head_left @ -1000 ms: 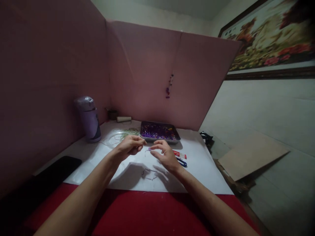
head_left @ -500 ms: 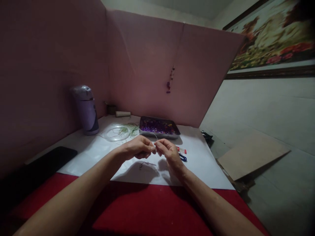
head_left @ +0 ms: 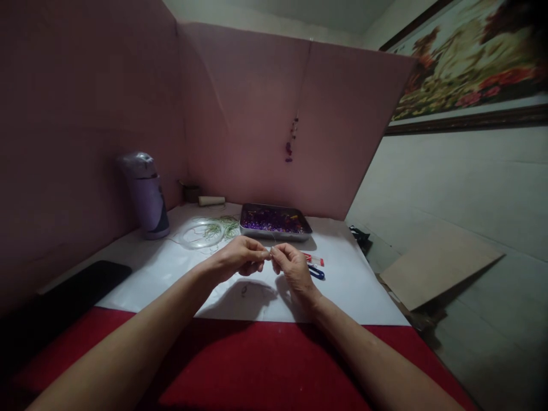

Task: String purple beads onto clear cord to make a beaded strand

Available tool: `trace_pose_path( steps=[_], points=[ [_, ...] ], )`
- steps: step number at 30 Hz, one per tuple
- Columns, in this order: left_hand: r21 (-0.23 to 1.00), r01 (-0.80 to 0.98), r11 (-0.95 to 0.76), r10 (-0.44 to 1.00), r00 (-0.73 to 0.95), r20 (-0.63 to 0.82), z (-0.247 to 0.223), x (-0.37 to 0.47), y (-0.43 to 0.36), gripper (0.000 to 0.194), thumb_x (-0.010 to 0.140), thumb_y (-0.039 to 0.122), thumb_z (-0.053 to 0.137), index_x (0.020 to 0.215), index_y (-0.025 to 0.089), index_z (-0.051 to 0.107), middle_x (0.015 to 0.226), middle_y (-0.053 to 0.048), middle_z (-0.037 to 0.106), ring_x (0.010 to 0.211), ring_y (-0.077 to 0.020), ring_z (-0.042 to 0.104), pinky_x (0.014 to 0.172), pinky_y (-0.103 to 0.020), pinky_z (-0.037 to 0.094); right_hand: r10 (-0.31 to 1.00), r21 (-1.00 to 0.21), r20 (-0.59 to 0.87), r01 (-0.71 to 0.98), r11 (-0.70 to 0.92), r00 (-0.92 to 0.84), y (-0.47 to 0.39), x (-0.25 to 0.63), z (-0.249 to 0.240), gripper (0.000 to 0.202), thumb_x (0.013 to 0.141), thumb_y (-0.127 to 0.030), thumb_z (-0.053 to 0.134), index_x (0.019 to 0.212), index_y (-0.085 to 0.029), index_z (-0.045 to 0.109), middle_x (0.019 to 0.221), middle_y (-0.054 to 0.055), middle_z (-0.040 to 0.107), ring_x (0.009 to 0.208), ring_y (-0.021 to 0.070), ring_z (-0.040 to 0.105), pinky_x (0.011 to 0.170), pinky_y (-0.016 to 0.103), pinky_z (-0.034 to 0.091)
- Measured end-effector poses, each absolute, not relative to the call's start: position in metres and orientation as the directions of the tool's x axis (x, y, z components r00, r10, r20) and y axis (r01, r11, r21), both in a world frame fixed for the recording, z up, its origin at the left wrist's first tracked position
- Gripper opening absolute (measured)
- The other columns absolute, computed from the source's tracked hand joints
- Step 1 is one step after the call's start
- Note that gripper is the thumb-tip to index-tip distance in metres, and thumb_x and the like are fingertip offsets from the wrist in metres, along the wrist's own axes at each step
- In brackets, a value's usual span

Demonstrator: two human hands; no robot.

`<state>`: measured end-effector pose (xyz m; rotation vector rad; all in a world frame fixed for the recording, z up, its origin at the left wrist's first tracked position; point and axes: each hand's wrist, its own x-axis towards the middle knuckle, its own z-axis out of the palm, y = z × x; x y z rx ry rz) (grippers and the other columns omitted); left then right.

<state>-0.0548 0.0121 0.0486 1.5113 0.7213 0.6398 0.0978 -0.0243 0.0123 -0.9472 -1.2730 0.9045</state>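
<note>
My left hand (head_left: 246, 256) and my right hand (head_left: 291, 267) meet fingertip to fingertip above the white sheet (head_left: 355, 297). Both are pinched on a thin thread (head_left: 274, 235), whose end rises from between the fingertips. Anything smaller at the fingertips is too tiny to make out. Just behind them lies a metal tray (head_left: 276, 235) of purple beads (head_left: 274, 220). Beside my right hand are a blue-handled tool (head_left: 317, 272) and a red and clear packet (head_left: 315, 260).
A clear ring-shaped spool (head_left: 200, 234) and green threads (head_left: 226, 226) lie left of the tray. Farther left stand a purple bottle (head_left: 148, 200) and a dark flat object (head_left: 103, 279). A beaded strand (head_left: 289, 149) hangs on the pink panel (head_left: 240, 114).
My fingertips have drawn slightly closer together, and the thread's visible end looks straighter. The whole view has shifted a little.
</note>
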Motion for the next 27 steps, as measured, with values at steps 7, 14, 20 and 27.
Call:
trace_pose_path(
  steps=[7, 14, 20, 27],
  points=[
    [1.000, 0.003, 0.006, 0.791, 0.611, -0.006, 0.0490, -0.0536, 0.0131, 0.017, 0.070, 0.026, 0.068, 0.070, 0.010, 0.064, 0.051, -0.002, 0.058, 0.033, -0.0040, 0.036, 0.035, -0.019, 0.019, 0.942, -0.932, 0.287, -0.174, 0.317, 0.174, -0.0237, 0.0976, 0.0114, 0.016, 0.074, -0.032, 0.061, 0.073, -0.017, 0.055, 0.063, -0.002, 0.054, 0.050, 0.0083, 0.040, 0.046, 0.022, 0.030],
    [0.998, 0.011, 0.064, 0.826, 0.561, -0.060, 0.0495, -0.0530, 0.0136, 0.015, 0.070, 0.024, 0.067, 0.070, 0.010, 0.063, 0.052, -0.003, 0.061, 0.033, -0.0032, 0.035, 0.036, -0.019, 0.018, 0.940, -0.937, 0.293, -0.143, 0.319, 0.176, -0.0240, 0.0985, 0.0117, 0.018, 0.074, -0.034, 0.062, 0.073, -0.017, 0.055, 0.061, -0.003, 0.053, 0.049, 0.0083, 0.039, 0.045, 0.021, 0.029],
    [0.997, 0.044, 0.061, 0.817, 0.571, -0.075, 0.0473, -0.0535, 0.0139, 0.016, 0.071, 0.025, 0.066, 0.072, 0.009, 0.063, 0.057, -0.004, 0.063, 0.033, -0.0027, 0.033, 0.035, -0.020, 0.012, 0.932, -0.933, 0.321, -0.111, 0.341, 0.165, -0.0221, 0.0987, 0.0083, 0.020, 0.074, -0.037, 0.063, 0.073, -0.018, 0.055, 0.059, -0.004, 0.051, 0.049, 0.0089, 0.040, 0.045, 0.023, 0.029],
    [0.997, 0.046, 0.061, 0.812, 0.579, -0.076, 0.0504, -0.0539, 0.0121, 0.019, 0.070, 0.027, 0.066, 0.075, 0.009, 0.064, 0.057, -0.003, 0.062, 0.032, -0.0015, 0.029, 0.035, -0.019, 0.010, 0.931, -0.939, 0.322, -0.071, 0.337, 0.171, -0.0225, 0.0977, 0.0097, 0.024, 0.074, -0.041, 0.061, 0.077, -0.017, 0.059, 0.063, -0.002, 0.055, 0.044, 0.0074, 0.037, 0.041, 0.023, 0.026]
  ],
)
